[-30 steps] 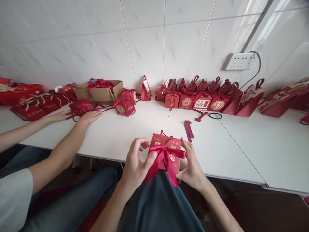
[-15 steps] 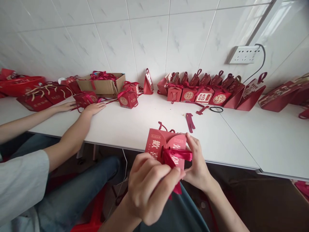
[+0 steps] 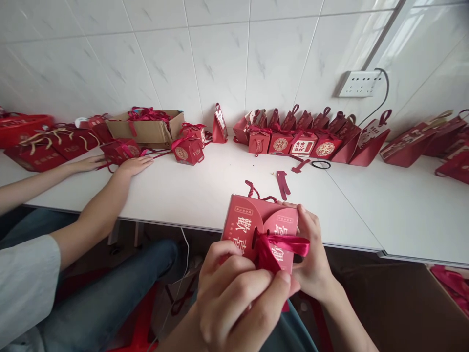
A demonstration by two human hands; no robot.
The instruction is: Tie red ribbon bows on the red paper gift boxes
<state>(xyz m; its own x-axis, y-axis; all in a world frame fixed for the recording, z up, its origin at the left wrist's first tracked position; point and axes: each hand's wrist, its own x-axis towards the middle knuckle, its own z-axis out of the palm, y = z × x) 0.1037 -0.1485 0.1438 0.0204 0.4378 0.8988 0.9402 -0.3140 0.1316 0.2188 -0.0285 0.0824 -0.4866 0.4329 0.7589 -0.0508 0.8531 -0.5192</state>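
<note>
A small red gift box (image 3: 240,210) with gold lettering and a twisted cord handle is held over the table's front edge. Dark-pink satin ribbon (image 3: 289,243) passes through slots in its front flaps. My left hand (image 3: 238,298) is closed in front of the box, thumb and fingers pinching the ribbon near its middle. Around the box's right side, my right hand (image 3: 313,259) grips it, fingers behind and thumb near the lower corner. The lower part of the box is hidden behind my left hand.
A co-worker's hands (image 3: 134,166) rest by a ribboned red box (image 3: 120,150) on the left. Along the wall stand several red gift boxes (image 3: 280,143) and a cardboard carton (image 3: 146,129) of ribbon. Red strips (image 3: 282,185) and a black ring (image 3: 321,165) lie on the white table (image 3: 183,195).
The gift box appears closer and slightly further right, still in both hands. The background has shifted a little left with the camera. The co-worker's hands stay by the ribboned box.
</note>
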